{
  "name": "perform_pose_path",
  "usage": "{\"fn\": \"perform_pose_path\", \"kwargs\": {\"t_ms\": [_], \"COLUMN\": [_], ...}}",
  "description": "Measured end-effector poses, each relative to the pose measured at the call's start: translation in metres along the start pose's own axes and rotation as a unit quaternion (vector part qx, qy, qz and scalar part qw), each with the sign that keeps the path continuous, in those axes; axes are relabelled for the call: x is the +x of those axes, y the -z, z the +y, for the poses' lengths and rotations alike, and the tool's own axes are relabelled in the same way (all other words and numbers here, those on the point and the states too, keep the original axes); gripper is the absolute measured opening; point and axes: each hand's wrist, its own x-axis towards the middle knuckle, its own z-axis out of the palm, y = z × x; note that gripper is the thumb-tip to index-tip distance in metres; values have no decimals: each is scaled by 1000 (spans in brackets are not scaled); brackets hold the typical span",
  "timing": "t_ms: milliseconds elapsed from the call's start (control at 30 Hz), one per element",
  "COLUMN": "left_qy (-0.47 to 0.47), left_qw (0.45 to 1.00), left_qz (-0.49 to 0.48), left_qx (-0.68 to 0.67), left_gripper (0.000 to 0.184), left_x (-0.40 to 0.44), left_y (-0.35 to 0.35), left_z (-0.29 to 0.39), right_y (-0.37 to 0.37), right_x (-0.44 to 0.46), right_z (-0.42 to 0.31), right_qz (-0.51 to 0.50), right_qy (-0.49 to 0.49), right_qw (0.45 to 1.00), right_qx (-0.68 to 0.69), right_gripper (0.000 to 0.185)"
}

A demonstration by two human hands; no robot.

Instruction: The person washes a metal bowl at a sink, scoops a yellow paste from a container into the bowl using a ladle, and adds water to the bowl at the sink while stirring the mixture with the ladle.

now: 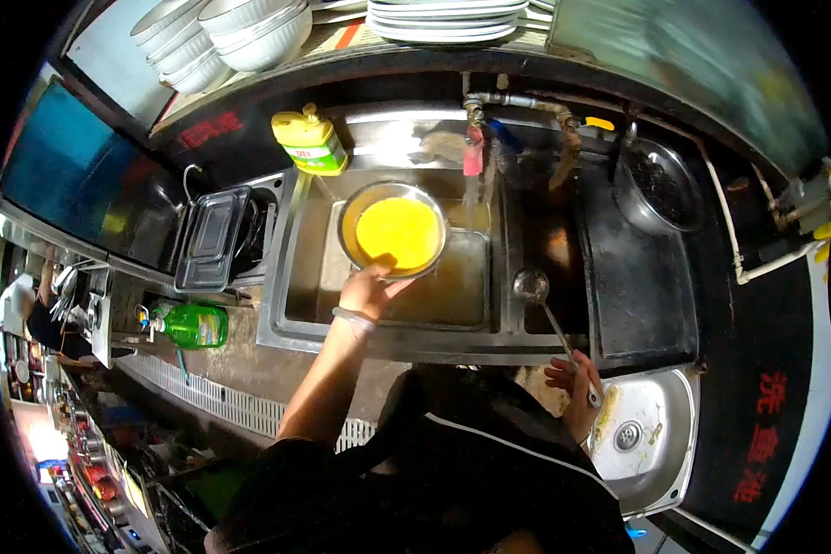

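Metal bowl: the metal bowl (346, 235) is over the big sink (273, 309), toward the far half, with bright yellow contents (399, 231) in it.
Left hand: the left hand (371, 290) has the bowl by its near edge, thumb up at the rim; the other fingers are mostly hidden, so can't tell exactly how they sit.
Right hand: the right hand (577, 388) is off to the near right, fingers loosely curled round the handle of a ladle (530, 285).
Ladle: slants far and left from the hand, its head by the left edge of the dark basin (563, 257).
Jug: yellow jug (312, 143) at the sink's far left corner.
Right side: black tray (642, 291), a pot (626, 189) with dark stuff at its far end, small steel sink (683, 439) at the near end.
Left side: green bottle (196, 326), well apart from both hands.
Shelf: stacked plates (445, 23), far side.
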Motion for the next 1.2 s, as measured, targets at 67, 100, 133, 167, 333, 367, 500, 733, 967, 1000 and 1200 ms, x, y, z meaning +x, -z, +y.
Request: {"fn": "perform_pose_path", "kwargs": {"t_ms": [67, 100, 133, 167, 333, 367, 500, 733, 967, 1000, 1200], "left_qy": [25, 39, 51, 64, 85, 86, 95, 81, 82, 86, 91], "left_qw": [996, 995, 992, 989, 980, 981, 982, 985, 984, 984, 984], "left_qz": [-71, -69, -90, -111, -135, -128, -109, -100, -91, -89, -85], "left_qx": [-51, -53, -65, -79, -116, -117, -123, -116, -127, -131, -126], "left_gripper": [47, 47, 47, 47, 46, 46, 43, 38, 42, 43, 43], "left_x": [14, 19, 33, 46, 96, 100, 117, 111, 108, 110, 109], "left_y": [-9, -14, -15, -19, -35, -38, -42, -56, -56, -54, -53], "left_z": [-8, -15, -26, -35, -75, -79, -89, -89, -84, -84, -85], "right_y": [-1, -1, -1, 0, 3, 5, 10, 3, 2, 2, -1], "right_x": [1, 3, 2, 2, -2, -3, -9, -5, -6, -5, -7], "right_z": [-1, -2, -3, -5, -14, -15, -10, -23, -26, -26, -24], "right_qz": [3, -1, -5, -8, -8, -10, 16, 22, 28, 27, 47], "right_qy": [-5, -1, 1, 2, 7, 7, -7, -26, -1, 6, 3], "right_qw": [1000, 1000, 1000, 1000, 999, 999, 1000, 999, 999, 999, 999], "right_qx": [-6, -8, -10, -14, -33, -35, -23, -39, -36, -30, -15], "right_gripper": [34, 35, 35, 35, 39, 40, 41, 50, 51, 51, 51]}}
